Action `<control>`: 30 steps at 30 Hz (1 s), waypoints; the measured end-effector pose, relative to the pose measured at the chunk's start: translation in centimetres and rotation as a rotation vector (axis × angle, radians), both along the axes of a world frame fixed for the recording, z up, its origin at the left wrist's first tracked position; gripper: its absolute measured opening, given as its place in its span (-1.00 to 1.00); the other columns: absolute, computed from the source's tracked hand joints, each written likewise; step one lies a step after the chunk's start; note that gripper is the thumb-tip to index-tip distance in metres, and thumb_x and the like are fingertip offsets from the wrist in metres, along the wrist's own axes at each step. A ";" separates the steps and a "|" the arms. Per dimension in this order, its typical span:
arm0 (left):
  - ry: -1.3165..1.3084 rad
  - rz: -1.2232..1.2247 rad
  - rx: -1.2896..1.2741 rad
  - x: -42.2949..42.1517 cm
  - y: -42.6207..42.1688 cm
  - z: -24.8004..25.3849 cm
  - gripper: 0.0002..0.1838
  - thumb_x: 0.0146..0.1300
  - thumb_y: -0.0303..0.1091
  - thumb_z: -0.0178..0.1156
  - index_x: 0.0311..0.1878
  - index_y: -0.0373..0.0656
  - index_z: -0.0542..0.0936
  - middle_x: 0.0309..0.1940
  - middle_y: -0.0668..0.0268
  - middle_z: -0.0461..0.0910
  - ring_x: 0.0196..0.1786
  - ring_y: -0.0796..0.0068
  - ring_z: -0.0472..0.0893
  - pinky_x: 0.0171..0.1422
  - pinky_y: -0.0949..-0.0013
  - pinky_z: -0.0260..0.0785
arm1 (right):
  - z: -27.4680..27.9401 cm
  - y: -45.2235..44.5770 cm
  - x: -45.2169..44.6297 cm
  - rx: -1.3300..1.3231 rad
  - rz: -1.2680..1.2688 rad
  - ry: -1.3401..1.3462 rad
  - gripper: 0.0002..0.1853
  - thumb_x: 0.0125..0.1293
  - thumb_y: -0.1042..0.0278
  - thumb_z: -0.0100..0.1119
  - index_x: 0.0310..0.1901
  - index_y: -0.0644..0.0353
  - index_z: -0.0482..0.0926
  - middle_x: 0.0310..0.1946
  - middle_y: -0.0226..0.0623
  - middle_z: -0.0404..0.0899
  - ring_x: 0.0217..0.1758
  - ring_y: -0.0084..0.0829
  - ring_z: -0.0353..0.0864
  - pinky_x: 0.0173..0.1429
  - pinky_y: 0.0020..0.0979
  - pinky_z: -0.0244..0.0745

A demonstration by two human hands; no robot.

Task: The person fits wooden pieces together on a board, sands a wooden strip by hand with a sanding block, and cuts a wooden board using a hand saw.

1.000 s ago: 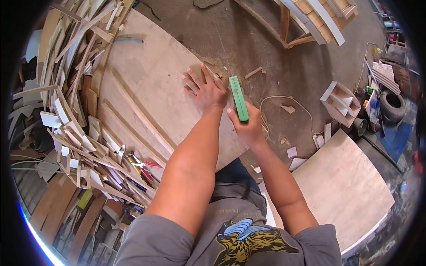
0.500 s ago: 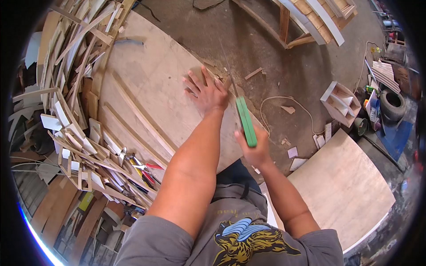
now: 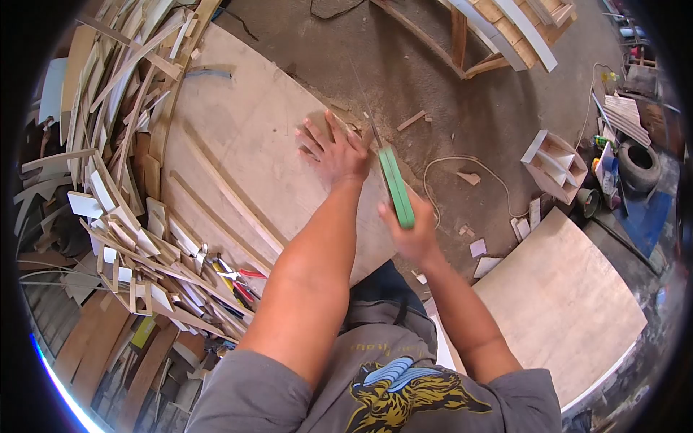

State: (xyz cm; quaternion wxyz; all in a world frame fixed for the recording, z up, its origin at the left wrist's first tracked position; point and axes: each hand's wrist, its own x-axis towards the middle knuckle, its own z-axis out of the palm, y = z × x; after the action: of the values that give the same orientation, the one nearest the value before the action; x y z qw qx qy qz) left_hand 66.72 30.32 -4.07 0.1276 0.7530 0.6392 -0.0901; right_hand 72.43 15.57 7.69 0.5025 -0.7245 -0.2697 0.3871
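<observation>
My right hand (image 3: pixel 413 227) is wrapped round the green handle of a hand saw (image 3: pixel 395 184). Its thin blade, seen nearly edge-on, points away from me at the right edge of a plywood board (image 3: pixel 267 130). A small wooden piece lies by my left fingers at that edge, partly hidden. My left hand (image 3: pixel 333 150) presses flat on the board, fingers spread, just left of the blade. Two narrow wooden strips (image 3: pixel 234 195) lie on the board to the left.
Scrap wood (image 3: pixel 119 130) is heaped along the left, with pliers (image 3: pixel 242 278) at its near end. A wooden frame (image 3: pixel 498 36) stands at upper right. A second board (image 3: pixel 563 303), a divided wooden box (image 3: pixel 556 167), a cord (image 3: pixel 451 159) and a tire (image 3: pixel 639 164) are on the right.
The saw and my right hand have moved a little forward, away from my body. My left hand stays nearly in place on the board.
</observation>
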 end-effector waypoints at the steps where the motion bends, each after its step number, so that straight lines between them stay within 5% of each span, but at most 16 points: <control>1: -0.014 0.003 -0.001 0.2 0.3 0.1 -0.23 0.57 0.09 -0.22 0.76 0.17 -0.08 0.76 0.04 -0.38 0.76 -0.21 -0.38 0.74 -0.34 -0.43 | -0.1 -0.4 0.0 0.017 -0.001 -0.010 -0.77 0.33 0.39 0.39 -0.37 0.30 0.53 -0.63 -0.17 0.43 -0.57 -0.36 0.36 -0.38 -0.24 0.37; 11: -0.056 0.014 0.022 0.2 0.2 0.1 -0.23 0.56 0.08 -0.18 0.75 0.14 -0.03 0.76 0.03 -0.34 0.76 -0.23 -0.36 0.73 -0.35 -0.41 | 0.3 -2.3 -0.9 0.046 0.022 -0.015 -0.80 0.32 0.42 0.38 -0.34 0.31 0.55 -0.59 -0.09 0.48 -0.53 -0.21 0.51 -0.31 -0.22 0.45; 14: -0.058 0.011 0.013 -0.2 -0.2 0.1 -0.24 0.56 0.07 -0.18 0.75 0.13 -0.02 0.76 0.02 -0.34 0.76 -0.23 -0.37 0.73 -0.35 -0.41 | -1.8 1.8 0.8 -0.022 -0.012 0.012 -0.77 0.34 0.36 0.43 -0.35 0.27 0.57 -0.60 -0.45 0.46 -0.47 -0.66 0.39 -0.37 -0.44 0.34; 23: -0.040 -0.008 0.099 -0.1 -0.2 -0.5 -0.23 0.53 0.07 -0.16 0.75 0.15 0.01 0.76 0.00 -0.27 0.76 -0.24 -0.30 0.73 -0.34 -0.33 | 1.8 -3.5 1.2 -0.040 -0.018 0.025 -0.80 0.36 0.45 0.39 -0.37 0.24 0.55 -0.58 -0.51 0.45 -0.51 -0.67 0.39 -0.42 -0.47 0.31; 26: -0.038 0.000 0.093 -0.1 -0.2 -0.4 -0.23 0.54 0.07 -0.16 0.75 0.15 0.00 0.75 0.00 -0.27 0.76 -0.24 -0.30 0.73 -0.34 -0.34 | 2.8 -2.7 1.7 -0.013 0.009 -0.035 -0.79 0.36 0.46 0.38 -0.38 0.26 0.53 -0.59 -0.44 0.45 -0.53 -0.64 0.42 -0.42 -0.45 0.34; 30: -0.062 0.005 0.009 0.0 0.0 0.5 -0.25 0.58 0.07 -0.24 0.76 0.15 -0.06 0.76 0.03 -0.38 0.76 -0.20 -0.43 0.74 -0.34 -0.46 | 2.1 -3.2 1.1 0.021 0.007 -0.174 -0.75 0.34 0.42 0.41 -0.42 0.22 0.50 -0.63 -0.21 0.41 -0.62 -0.28 0.44 -0.43 -0.30 0.36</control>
State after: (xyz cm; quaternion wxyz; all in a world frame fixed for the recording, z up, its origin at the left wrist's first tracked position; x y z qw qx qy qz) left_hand 66.74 30.35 -3.60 0.1439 0.7544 0.6372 -0.0636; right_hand 73.49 12.34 9.82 0.4833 -0.7492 -0.3188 0.3218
